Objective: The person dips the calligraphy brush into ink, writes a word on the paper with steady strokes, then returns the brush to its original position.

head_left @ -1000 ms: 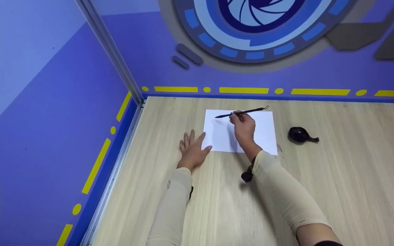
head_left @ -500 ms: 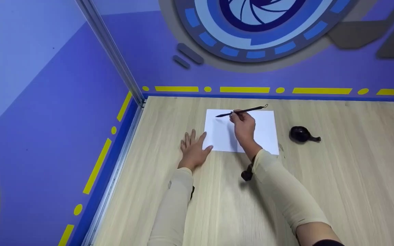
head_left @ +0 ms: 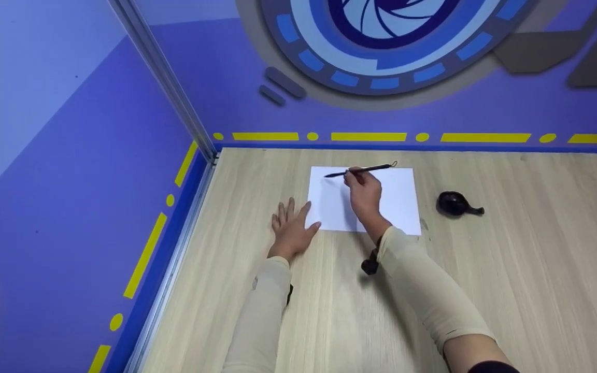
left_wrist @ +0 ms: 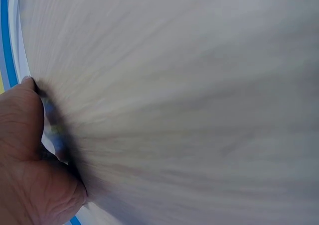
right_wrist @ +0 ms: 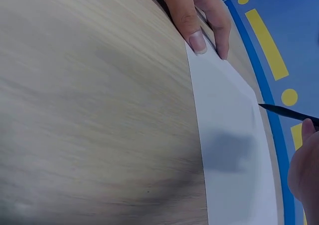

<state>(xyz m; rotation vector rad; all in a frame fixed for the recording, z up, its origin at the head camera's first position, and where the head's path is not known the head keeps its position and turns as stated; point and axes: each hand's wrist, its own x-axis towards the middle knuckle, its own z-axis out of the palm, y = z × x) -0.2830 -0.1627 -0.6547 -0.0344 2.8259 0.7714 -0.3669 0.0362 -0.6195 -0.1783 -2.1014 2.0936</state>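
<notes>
A white sheet of paper lies on the wooden table, with no marks that I can make out on its visible part. My left hand rests at the sheet's left edge with fingers spread, thumb and index finger on the paper. Over the upper part of the sheet, my right hand pinches a dark brush by its handle. The brush's pointed tip aims left; whether it touches the paper I cannot tell. In the right wrist view the brush shows its dark tip near the sheet's far edge.
A small black pot with a spout or handle stands right of the paper. The wooden table meets a blue patterned wall at the back and another at the left, with a metal corner post between them.
The right hand and brush have shifted slightly left and a little lower over the paper. The left hand still rests at the sheet's left edge.
</notes>
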